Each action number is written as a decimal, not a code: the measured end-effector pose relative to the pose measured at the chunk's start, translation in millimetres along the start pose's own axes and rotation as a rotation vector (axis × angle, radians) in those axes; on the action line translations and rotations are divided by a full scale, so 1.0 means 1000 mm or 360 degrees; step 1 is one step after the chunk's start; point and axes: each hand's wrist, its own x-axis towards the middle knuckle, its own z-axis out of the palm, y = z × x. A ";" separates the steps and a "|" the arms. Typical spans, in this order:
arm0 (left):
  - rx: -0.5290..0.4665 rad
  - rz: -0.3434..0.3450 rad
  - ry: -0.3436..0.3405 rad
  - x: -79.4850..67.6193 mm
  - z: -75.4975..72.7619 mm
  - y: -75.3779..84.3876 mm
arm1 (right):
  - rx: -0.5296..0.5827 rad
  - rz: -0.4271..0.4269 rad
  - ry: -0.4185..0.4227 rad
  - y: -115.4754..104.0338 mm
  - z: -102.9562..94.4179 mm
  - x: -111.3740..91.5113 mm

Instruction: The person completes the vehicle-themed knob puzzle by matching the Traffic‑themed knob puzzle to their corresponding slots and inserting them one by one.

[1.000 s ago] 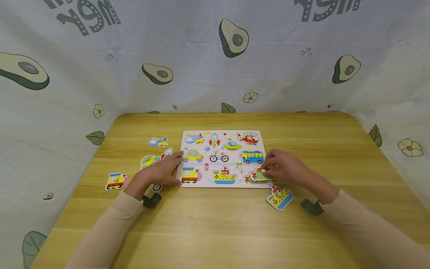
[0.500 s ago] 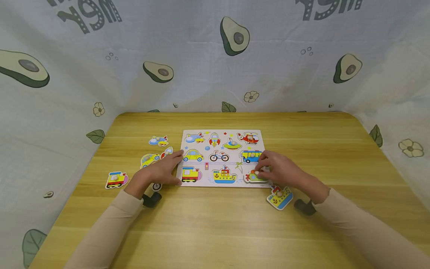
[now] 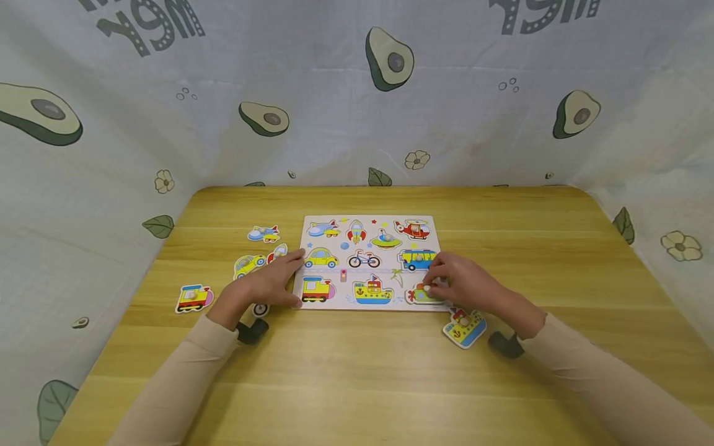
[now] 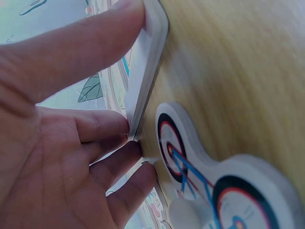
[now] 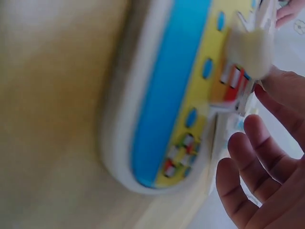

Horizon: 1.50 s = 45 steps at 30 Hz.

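Observation:
A wooden peg puzzle board [image 3: 341, 301] with vehicle pictures lies mid-table. My right hand [image 3: 467, 284] pinches the peg of a green submarine puzzle piece [image 3: 417, 296] at the board's lower right, where it lies over its matching spot. My left hand [image 3: 263, 288] rests at the board's left edge, fingers extended; in the left wrist view the thumb [image 4: 86, 52] lies on the board's corner. Under that hand is a bicycle piece [image 4: 200, 164]. A boat piece [image 3: 465, 328] lies below my right hand, overlapping the board's corner in the head view.
Left of the board lie a plane piece [image 3: 263, 234], a yellow car piece [image 3: 248, 265], a rocket piece [image 3: 277, 253] and a train piece [image 3: 193, 299]. Helicopter [image 3: 414, 230], saucer [image 3: 385, 239] and bus [image 3: 418, 260] pieces with pegs sit on the board. A patterned cloth [image 3: 329, 74] hangs behind the table.
My right hand has moved slightly left with the submarine piece, which went from offset and tilted over its picture to lying level on it. The left hand has stayed still.

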 end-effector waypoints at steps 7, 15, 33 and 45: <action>-0.0001 -0.0005 -0.0006 -0.002 -0.002 0.000 | 0.0030 0.0037 -0.0046 0.002 0.005 0.002; -0.0022 0.0011 -0.0009 -0.001 -0.002 0.001 | 0.0054 0.0073 -0.0082 0.001 0.003 -0.002; -0.0031 0.0027 -0.0007 -0.001 -0.003 0.002 | 0.0213 -0.0076 0.0143 0.030 -0.017 -0.060; -0.0042 0.0028 -0.0006 -0.001 -0.004 0.000 | 0.0417 -0.0101 -0.0047 0.033 -0.005 -0.075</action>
